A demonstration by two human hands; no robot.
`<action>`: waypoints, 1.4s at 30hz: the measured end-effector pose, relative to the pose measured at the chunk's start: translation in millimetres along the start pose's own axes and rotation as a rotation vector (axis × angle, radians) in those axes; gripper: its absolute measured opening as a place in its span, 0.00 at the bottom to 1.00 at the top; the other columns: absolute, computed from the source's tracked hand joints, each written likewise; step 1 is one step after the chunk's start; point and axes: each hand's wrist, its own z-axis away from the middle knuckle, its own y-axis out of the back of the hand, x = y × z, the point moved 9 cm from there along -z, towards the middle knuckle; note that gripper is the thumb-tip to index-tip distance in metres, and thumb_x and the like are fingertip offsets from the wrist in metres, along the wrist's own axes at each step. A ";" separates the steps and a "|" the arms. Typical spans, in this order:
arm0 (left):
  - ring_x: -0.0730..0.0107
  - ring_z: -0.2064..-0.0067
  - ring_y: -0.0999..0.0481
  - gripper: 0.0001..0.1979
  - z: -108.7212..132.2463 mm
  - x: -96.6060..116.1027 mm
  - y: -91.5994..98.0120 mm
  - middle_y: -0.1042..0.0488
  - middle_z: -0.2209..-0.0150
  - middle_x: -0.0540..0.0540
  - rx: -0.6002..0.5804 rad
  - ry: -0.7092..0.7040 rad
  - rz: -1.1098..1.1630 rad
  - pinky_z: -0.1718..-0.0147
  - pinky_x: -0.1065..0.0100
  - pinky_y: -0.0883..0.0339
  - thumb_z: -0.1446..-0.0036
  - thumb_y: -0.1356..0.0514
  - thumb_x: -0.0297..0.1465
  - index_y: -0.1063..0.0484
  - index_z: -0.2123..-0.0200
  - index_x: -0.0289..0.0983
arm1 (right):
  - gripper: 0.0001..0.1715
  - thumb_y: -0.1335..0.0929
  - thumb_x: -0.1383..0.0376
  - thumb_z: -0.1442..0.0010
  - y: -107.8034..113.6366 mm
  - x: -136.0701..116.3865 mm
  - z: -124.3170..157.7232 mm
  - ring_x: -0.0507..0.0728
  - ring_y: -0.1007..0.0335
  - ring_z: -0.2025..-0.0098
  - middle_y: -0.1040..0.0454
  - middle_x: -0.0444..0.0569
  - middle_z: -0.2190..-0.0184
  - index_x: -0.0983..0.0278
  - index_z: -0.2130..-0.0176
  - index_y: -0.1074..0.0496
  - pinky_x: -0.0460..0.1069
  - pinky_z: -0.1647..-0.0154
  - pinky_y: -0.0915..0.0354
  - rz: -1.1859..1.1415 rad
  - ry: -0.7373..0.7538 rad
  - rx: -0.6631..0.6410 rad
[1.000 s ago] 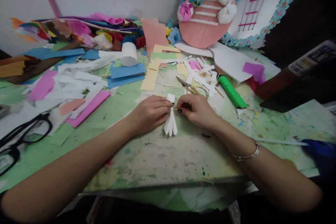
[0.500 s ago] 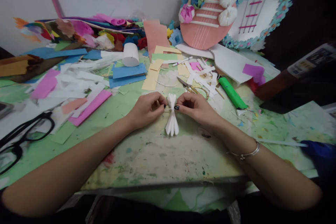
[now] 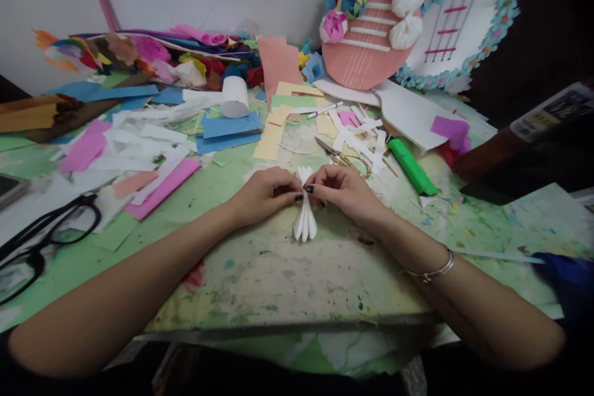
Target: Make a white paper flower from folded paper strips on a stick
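A white pleated paper bundle [image 3: 305, 223], folded like a fan and cinched at its middle, lies on the paint-stained green table [image 3: 288, 272]. My left hand [image 3: 265, 195] pinches its waist from the left, fingers curled. From the right, my right hand [image 3: 343, 189] pinches the same spot; a thin silver bangle [image 3: 431, 271] sits on that wrist. The fingertips of both hands meet at the bundle's middle. Whatever binds the waist is too small to make out.
Gold-handled scissors [image 3: 346, 158] and a green cutter [image 3: 412, 167] lie just beyond my right hand. Coloured paper scraps [image 3: 153, 154] and a white tape roll [image 3: 234, 98] cover the left and back. Black glasses [image 3: 41, 244] rest at the left edge. Paper guitar models [image 3: 371, 43] lean against the wall.
My hands have drawn closer together at the bundle's waist. One second ago they held it slightly apart, with a thin strand between them. The bundle stays in the same spot.
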 end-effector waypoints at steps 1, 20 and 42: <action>0.72 0.69 0.29 0.07 0.5 -4.5 1.7 0.24 0.71 0.48 0.015 0.044 0.056 0.68 0.70 0.37 0.43 0.41 0.32 0.25 0.69 0.36 | 0.14 0.29 0.62 0.47 0.2 -0.8 0.2 0.48 0.37 0.76 0.29 0.43 0.78 0.63 0.77 0.37 0.46 0.74 0.39 -0.023 0.007 0.008; 0.74 0.74 0.29 0.08 4.5 -13.9 13.7 0.22 0.73 0.45 0.167 0.177 0.149 0.76 0.71 0.38 0.48 0.37 0.33 0.21 0.69 0.34 | 0.12 0.24 0.65 0.57 -0.1 14.2 1.0 0.52 0.27 0.68 0.23 0.45 0.71 0.64 0.70 0.26 0.50 0.59 0.31 -0.219 -0.113 0.072; 0.71 0.64 0.26 0.03 4.3 16.4 15.9 0.24 0.66 0.44 0.246 -0.095 0.002 0.66 0.69 0.33 0.48 0.37 0.27 0.25 0.73 0.35 | 0.10 0.26 0.62 0.51 -3.1 10.6 -4.6 0.50 0.30 0.73 0.27 0.43 0.77 0.64 0.73 0.30 0.50 0.67 0.32 -0.097 -0.029 0.029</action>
